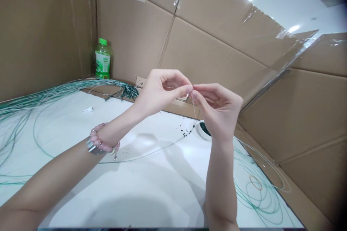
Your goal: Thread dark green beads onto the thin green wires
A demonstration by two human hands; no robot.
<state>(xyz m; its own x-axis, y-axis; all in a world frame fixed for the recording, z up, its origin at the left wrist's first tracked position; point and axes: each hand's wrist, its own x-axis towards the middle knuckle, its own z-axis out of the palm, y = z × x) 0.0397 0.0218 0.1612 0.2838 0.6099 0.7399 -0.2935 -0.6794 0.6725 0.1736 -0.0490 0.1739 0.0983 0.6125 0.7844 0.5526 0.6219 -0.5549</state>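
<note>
Both hands are raised over the white table (151,187), their fingertips meeting at mid-view. My left hand (162,90) pinches a thin cord at its fingertips, and a pink bead bracelet (99,140) circles that wrist. Touching it, my right hand (218,106) is also closed in a pinch at the cord. The thin cord (194,110) hangs down from the fingertips, carries a few dark beads, and curves left over the table. Small dark beads (185,132) lie scattered below. Partly behind my right hand stands a white dish (199,131) of dark beads.
A bundle of green cords (54,92) lies at the left, with dark ends near the cardboard wall (130,25). A green bottle (102,59) stands in the back left corner. Coiled green cords (257,195) lie at the right. A small white item (88,109) rests at the left.
</note>
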